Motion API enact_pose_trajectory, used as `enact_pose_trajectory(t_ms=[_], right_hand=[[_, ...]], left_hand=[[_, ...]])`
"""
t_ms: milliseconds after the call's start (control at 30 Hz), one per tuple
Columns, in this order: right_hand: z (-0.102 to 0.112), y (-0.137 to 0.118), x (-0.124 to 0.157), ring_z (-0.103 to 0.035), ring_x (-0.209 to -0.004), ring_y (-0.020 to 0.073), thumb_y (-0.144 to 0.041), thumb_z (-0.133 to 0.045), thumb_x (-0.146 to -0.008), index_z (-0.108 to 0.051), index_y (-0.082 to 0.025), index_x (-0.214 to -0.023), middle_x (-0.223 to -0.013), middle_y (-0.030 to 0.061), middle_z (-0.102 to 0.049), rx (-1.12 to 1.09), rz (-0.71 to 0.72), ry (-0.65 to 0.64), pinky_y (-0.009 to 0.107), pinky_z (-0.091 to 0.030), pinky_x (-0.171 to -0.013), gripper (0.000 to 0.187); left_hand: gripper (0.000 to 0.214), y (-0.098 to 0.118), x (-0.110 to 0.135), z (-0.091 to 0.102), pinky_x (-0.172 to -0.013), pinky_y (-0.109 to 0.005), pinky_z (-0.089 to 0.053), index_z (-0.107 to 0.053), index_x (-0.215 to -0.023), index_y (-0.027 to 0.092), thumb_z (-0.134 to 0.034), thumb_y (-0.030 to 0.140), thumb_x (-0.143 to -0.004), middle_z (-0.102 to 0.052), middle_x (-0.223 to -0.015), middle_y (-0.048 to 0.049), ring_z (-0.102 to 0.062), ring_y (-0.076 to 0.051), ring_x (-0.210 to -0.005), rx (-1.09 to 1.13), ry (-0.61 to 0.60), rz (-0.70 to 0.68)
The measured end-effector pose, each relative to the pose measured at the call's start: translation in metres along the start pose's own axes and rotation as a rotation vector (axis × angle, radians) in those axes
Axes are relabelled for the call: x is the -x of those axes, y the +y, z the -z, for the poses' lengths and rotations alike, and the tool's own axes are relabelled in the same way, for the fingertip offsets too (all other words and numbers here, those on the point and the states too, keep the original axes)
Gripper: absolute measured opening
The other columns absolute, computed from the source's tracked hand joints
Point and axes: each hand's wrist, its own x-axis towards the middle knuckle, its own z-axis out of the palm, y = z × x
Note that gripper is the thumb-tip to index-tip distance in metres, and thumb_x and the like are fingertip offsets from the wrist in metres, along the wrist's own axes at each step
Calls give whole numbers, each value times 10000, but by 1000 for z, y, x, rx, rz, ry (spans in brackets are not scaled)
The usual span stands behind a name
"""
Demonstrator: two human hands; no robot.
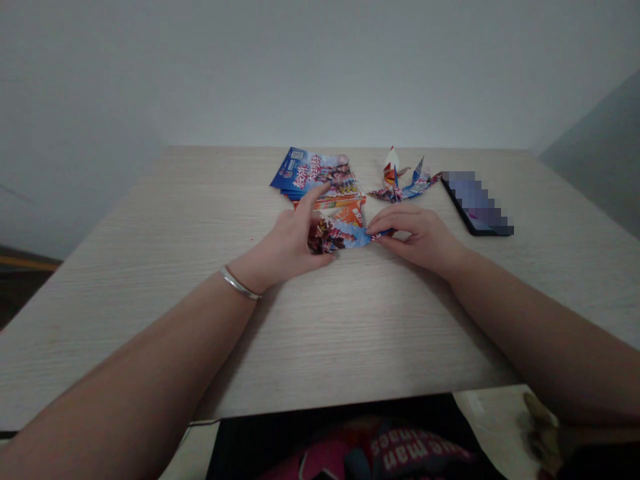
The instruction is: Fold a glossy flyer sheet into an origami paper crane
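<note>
Both hands are on a partly folded paper (350, 235), glossy and printed in blue, red and other colours, over the wooden table. My left hand (287, 243), with a silver bangle at the wrist, curves around the paper's left end. Its thumb lies along the near edge and its index finger is raised apart; the other fingers are partly hidden. At the right end, my right hand (417, 233) pinches a narrow blue point of the same paper between thumb and fingers. Just behind, a fanned stack of printed leaflets (313, 170) lies partly covered by my left hand.
Folded paper cranes (400, 187) in the same print stand behind my right hand. A black phone (467, 203), its screen partly pixelated, lies to their right. The pale wood table (310, 333) reaches back to a white wall (320, 73). Dark printed clothing shows below the near edge.
</note>
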Motion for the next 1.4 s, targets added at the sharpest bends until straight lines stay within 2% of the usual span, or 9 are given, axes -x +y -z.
enact_pose_trajectory(t_ms=[133,233,467,600,700,867,967,1067,1400], right_hand=[[-5,0,-1,-711,-943,201,-232,-619,-918,-764,-285,-966,-1037,41,-769,48,78,3,377,-571,-857,161],[-10,1,-2,-706,-991,210,-207,-601,-929,-755,-280,-967,-1070,53,-765,96,148,33,405,-560,-910,175],[-12,1,-4,-561,-1311,288,-205,-662,-890,-720,-293,-1018,-1270,25,-718,394,210,23,523,-452,-1122,165],[-10,-7,-5,-543,-1329,283,-242,-644,-921,-718,-297,-1015,-1331,32,-683,399,222,19,525,-445,-1130,131],[-11,-9,-4,-532,-1345,288,-202,-631,-899,-721,-293,-1006,-1414,52,-617,297,164,42,540,-411,-1159,167],[-19,-1,-2,-553,-1326,311,-256,-669,-860,-687,-260,-1054,-1449,113,-533,70,-89,177,549,-501,-1076,195],[-27,6,-1,-571,-1291,329,-342,-802,-750,-599,-258,-1256,-1477,149,-483,-85,-300,263,526,-573,-984,551],[-33,10,0,-667,-1124,279,-421,-815,-743,-518,-285,-1379,-1504,137,-483,-286,-515,203,470,-621,-885,715],[-27,13,-5,-711,-1024,241,-274,-819,-693,-639,-249,-1185,-1162,63,-748,-597,-615,61,455,-596,-945,525]], left_hand=[[338,4,-3,6,-793,-339,-543,-638,-1094,188,-718,289,-781,-712,-1006,-62,-680,-226,-893,-79,-207,-28],[77,9,-6,8,-735,-289,-505,-664,-852,190,-625,255,-865,-694,-830,-25,-653,-173,-768,-131,-365,-115],[141,13,-3,5,-1010,-423,-512,-689,-1001,170,-599,240,-918,-698,-1230,-121,-658,-271,-1116,-274,-350,-250],[118,13,-2,5,-991,-397,-519,-658,-1008,176,-611,233,-916,-706,-1179,-111,-658,-253,-1093,-259,-378,-253],[208,17,-3,5,-896,-388,-529,-647,-1072,135,-622,281,-926,-711,-1061,-121,-667,-256,-983,-327,-421,-210],[386,25,-2,6,-994,-462,-460,-647,-1274,170,-608,396,-963,-699,-1279,-114,-628,-299,-1168,-443,-473,-225],[439,28,-1,7,-992,-480,-446,-639,-1334,199,-575,447,-978,-652,-1394,-92,-584,-320,-1243,-470,-479,-226],[470,31,1,6,-960,-485,-446,-633,-1360,211,-570,477,-978,-635,-1420,-82,-575,-330,-1237,-526,-478,-226],[503,34,4,3,-906,-463,-447,-651,-1339,217,-632,513,-932,-663,-1265,-106,-588,-338,-1148,-625,-438,-201]])
